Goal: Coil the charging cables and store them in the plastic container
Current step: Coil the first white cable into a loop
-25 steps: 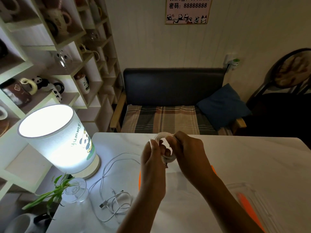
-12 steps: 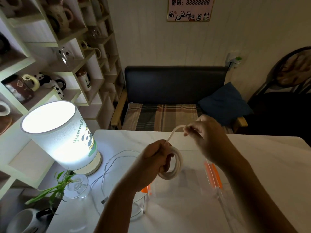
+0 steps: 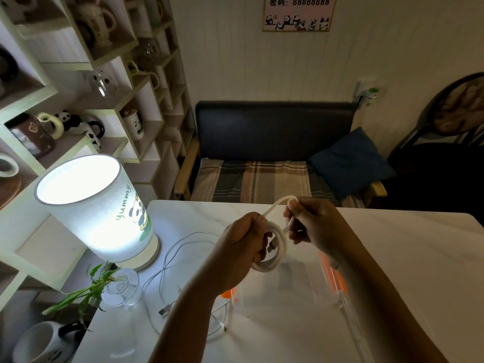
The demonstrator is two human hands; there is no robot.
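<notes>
My left hand (image 3: pixel 243 242) grips a small coil of thick white charging cable (image 3: pixel 278 259) above the table. My right hand (image 3: pixel 314 226) pinches the free end of that same cable, which arcs up between the two hands. Under the hands stands the clear plastic container (image 3: pixel 282 292) with orange latches on its sides. More thin white cables (image 3: pixel 167 260) lie loose on the white table (image 3: pixel 406 258) to the left, with a USB plug near my left forearm.
A lit cylindrical lamp (image 3: pixel 97 208) stands at the table's left rear. A glass vase with a green plant (image 3: pixel 120 286) sits in front of it, a mug (image 3: pixel 39 341) at the lower left. Shelves of mugs line the left wall; a sofa lies beyond the table.
The hands have parted: the right hand drew the cable's free end up and right, then brought it back toward the coil in the left hand. The view has tilted down a little.
</notes>
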